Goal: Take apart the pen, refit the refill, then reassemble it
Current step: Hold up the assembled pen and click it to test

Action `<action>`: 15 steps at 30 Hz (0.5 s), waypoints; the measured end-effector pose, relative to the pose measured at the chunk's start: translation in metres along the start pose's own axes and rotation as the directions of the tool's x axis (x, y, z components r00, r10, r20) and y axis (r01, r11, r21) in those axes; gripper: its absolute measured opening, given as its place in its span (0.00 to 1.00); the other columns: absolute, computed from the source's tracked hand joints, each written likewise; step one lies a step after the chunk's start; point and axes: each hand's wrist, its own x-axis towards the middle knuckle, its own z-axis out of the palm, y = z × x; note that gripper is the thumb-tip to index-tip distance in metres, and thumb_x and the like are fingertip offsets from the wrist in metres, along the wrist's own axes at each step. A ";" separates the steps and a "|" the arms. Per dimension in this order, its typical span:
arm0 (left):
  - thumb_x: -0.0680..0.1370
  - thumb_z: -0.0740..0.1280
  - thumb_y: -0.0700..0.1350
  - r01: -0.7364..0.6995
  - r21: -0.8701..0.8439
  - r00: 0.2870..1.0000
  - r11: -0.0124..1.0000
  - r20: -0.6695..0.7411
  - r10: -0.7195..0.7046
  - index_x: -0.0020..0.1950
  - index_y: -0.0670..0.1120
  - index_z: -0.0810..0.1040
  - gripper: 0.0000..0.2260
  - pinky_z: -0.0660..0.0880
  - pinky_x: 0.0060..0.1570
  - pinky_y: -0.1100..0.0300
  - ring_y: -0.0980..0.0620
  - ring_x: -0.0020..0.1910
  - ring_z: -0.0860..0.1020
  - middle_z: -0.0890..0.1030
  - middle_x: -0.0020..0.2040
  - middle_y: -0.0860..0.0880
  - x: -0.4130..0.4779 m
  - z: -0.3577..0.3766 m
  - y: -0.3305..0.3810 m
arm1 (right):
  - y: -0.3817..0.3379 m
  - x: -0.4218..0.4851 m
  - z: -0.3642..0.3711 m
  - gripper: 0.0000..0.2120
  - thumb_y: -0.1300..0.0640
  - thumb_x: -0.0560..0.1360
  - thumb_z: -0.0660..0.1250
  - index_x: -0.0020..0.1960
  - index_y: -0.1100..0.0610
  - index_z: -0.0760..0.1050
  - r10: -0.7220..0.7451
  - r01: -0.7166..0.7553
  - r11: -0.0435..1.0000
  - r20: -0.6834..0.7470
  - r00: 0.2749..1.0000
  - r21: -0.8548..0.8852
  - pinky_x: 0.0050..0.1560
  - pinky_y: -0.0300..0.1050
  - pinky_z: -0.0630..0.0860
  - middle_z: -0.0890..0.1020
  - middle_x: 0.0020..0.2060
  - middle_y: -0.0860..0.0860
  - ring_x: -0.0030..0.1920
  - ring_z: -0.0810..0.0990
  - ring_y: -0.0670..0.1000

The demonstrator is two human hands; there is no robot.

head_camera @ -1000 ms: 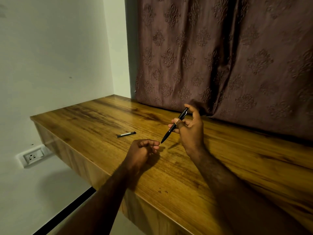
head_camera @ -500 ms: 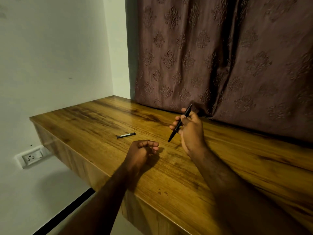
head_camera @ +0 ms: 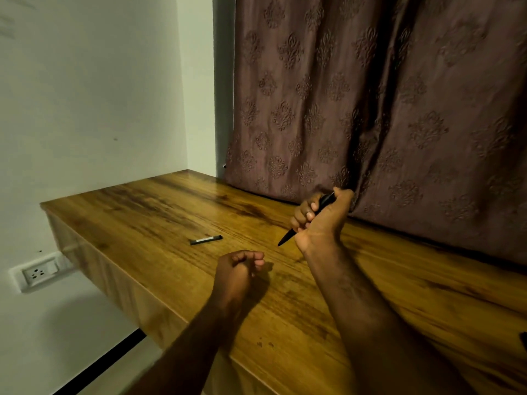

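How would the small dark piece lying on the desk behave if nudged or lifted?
The small dark piece looks slim and rod-like, so a nudge would probably roll it on the glossy desk. It is likely light and stiff; lying flat, it may need a fingertip pinch.

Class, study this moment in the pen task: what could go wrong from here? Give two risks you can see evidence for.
1. The right hand grips the black pen in a full fist, tip angled down toward the wooden table; it might jab the surface.
2. The small black piece lies loose on the table, untouched; it could roll away or be forgotten.
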 end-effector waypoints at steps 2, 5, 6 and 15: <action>0.76 0.59 0.30 -0.042 0.068 0.999 0.997 0.004 0.042 0.42 0.38 0.81 0.12 0.72 0.23 0.69 0.58 0.25 0.79 0.82 0.29 0.48 0.001 0.003 -0.001 | 0.001 0.002 0.000 0.23 0.40 0.72 0.53 0.25 0.54 0.62 0.013 -0.013 1.000 0.033 0.999 0.009 0.23 0.35 0.51 0.60 0.17 0.48 0.19 0.53 0.48; 0.76 0.58 0.30 -0.026 0.056 1.000 0.998 0.017 0.025 0.42 0.39 0.81 0.12 0.71 0.22 0.67 0.56 0.24 0.78 0.81 0.27 0.49 0.002 0.003 -0.004 | 0.005 0.004 0.001 0.23 0.41 0.72 0.53 0.25 0.55 0.62 0.017 -0.017 1.000 0.039 0.999 -0.009 0.24 0.34 0.51 0.60 0.17 0.48 0.18 0.53 0.48; 0.76 0.58 0.30 -0.018 0.043 1.000 0.999 0.020 0.017 0.41 0.39 0.81 0.12 0.71 0.22 0.67 0.55 0.24 0.77 0.81 0.28 0.48 0.004 0.002 -0.004 | 0.007 0.004 0.001 0.23 0.41 0.72 0.53 0.25 0.55 0.62 0.016 -0.015 1.000 0.044 0.999 -0.013 0.24 0.33 0.51 0.60 0.16 0.48 0.18 0.54 0.48; 0.75 0.58 0.29 0.060 -0.054 0.993 0.997 0.102 -0.054 0.43 0.36 0.79 0.11 0.70 0.24 0.65 0.50 0.28 0.77 0.82 0.41 0.31 0.012 -0.001 -0.009 | 0.012 0.003 0.001 0.23 0.40 0.71 0.53 0.24 0.55 0.62 0.021 -0.017 0.998 0.071 0.997 -0.052 0.25 0.34 0.51 0.60 0.17 0.48 0.18 0.53 0.48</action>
